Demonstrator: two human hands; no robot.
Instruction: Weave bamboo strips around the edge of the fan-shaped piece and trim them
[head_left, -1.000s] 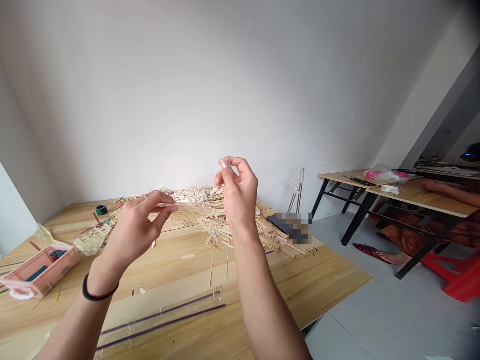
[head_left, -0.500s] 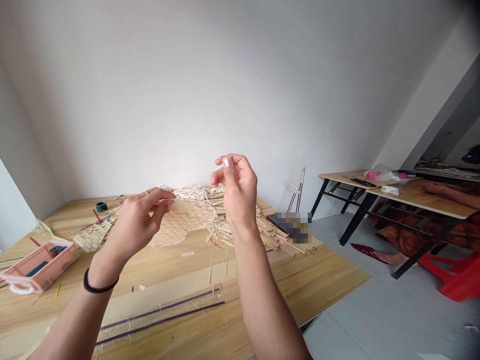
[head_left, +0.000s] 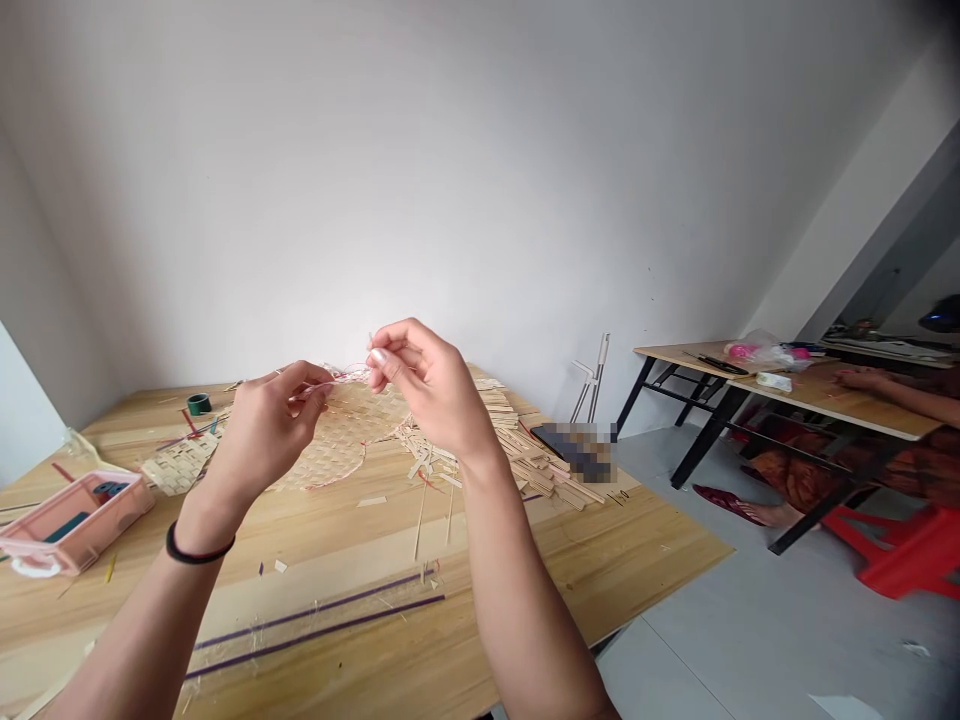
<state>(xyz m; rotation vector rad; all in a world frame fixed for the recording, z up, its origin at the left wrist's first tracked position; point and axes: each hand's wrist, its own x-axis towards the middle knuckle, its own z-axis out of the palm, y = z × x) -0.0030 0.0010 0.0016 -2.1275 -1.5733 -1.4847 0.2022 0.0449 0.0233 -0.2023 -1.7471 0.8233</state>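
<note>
Two bare hands meet above a wooden bench [head_left: 525, 590], working a round woven mat [head_left: 337, 450] held up just over the benchtop. The left hand [head_left: 259, 440], a dark band at its wrist, has its grip pinched closed on the mat's upper rim. The right hand [head_left: 427, 385] has thumb and forefinger pressed together on a thin needle-like sliver [head_left: 370, 342], its tip poking up beside the same rim. A heap of pale strips [head_left: 510, 440] lies on the bench behind the hands, with a smaller woven piece [head_left: 176, 465] and a green tape roll [head_left: 199, 404] off to the left. A pink tray [head_left: 71, 520] sits near the left edge, and two purple strips [head_left: 315, 625] lie in front. At a second bench [head_left: 825, 395] on the right, another person's hand [head_left: 855, 377] rests on top.
</note>
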